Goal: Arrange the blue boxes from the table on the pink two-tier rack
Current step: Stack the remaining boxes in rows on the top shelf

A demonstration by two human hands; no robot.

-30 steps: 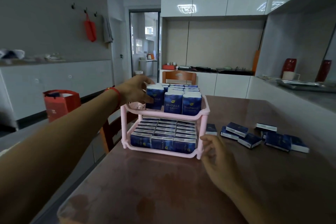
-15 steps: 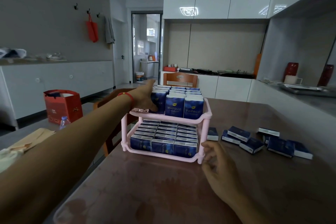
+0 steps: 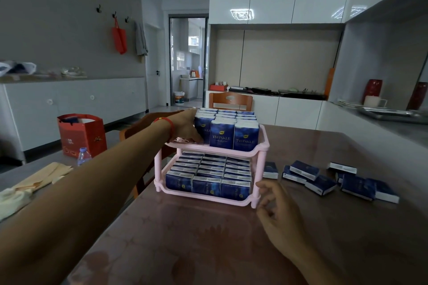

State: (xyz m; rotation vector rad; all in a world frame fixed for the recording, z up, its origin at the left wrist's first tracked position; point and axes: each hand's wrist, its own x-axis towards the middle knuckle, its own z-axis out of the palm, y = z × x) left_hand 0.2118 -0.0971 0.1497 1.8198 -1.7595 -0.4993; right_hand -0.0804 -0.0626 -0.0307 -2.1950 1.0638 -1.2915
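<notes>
Pressing flat against the upright blue boxes on the pink rack's top tier, the left hand is grasping nothing; the right hand is lying loosely curled, empty, beside its corner on the table.

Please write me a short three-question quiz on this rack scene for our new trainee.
1. True or false: the lower tier of the pink rack is packed with blue boxes.
2. Where do the loose boxes lie? A) on the table, right of the rack B) on the floor C) on the chair
3. Which hand presses against the upright boxes on the top tier?

Key: 1 true; 2 A; 3 the left hand, while the right hand is beside the rack's near corner.
</notes>
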